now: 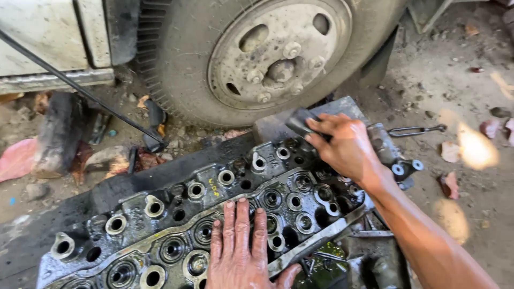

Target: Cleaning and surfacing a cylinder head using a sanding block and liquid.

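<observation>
My left hand [238, 249] lies flat on the near edge of the long, oily black cast-metal cylinder head [176, 219] — fingers straight and together, palm down, gripping nothing, just pinning the casting. My right hand [345, 147] is at the head's far right end, fingers curled tight on a small dark rectangular block [300, 122], probably a rubbing stone or pad; can't tell which. The block's lower edge sits at the head's top face, near the ringed bores in the far row.

The head lies across a grey slab [278, 126] on the dirt ground [460, 96], not a counter. Just beyond the head: a big dusty truck wheel with a pale steel hub [276, 59]. Left of the wheel a thin black rod [80, 88] runs diagonally down to the ground. Right of the head's far end, a small metal link with an eye [415, 130] lies in the dirt.

Step in hand, as I judge it: cleaning or dressing the top face, working at the right end. The next stroke calls for the block kept flat, steady downward pressure from the left hand so the head doesn't shift — oil makes everything slick, so a slip off the edge is the risk.
</observation>
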